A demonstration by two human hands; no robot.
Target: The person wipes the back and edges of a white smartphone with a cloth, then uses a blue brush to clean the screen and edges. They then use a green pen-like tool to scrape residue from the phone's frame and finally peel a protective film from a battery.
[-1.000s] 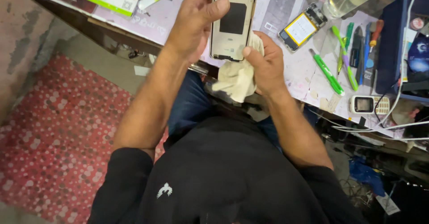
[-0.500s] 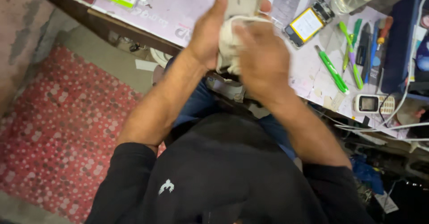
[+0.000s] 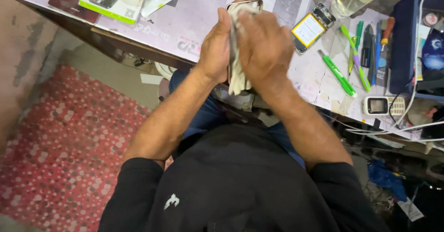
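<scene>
- The desk (image 3: 194, 26) runs across the top of the view, its pale surface cluttered with tools and parts.
- A red dotted rug (image 3: 64, 153) covers the floor at lower left, under the desk's edge.
- The left hand (image 3: 218, 47) is closed around a phone (image 3: 245, 5), gripping its left edge, fingers wrapped behind it.
- The right hand (image 3: 263, 47) is pressed flat over the phone's face, holding a cloth (image 3: 237, 72) against it; the fingers lie close together.
- The phone stands roughly upright between the two hands, above the desk's near edge. Only its rounded top corner and thin metallic rim show; the rest is hidden by hands and cloth.
- The cloth is off-white and crumpled, with a fold hanging out below the hands.
- A green-and-white box (image 3: 113, 0) lies at the desk's upper left.
- An opened phone with a yellow battery (image 3: 309, 28) lies just right of the hands.
- Green pens (image 3: 336, 72) and screwdrivers lie further right.
- A small white keypad phone (image 3: 384, 105) sits near the desk's right edge.
</scene>
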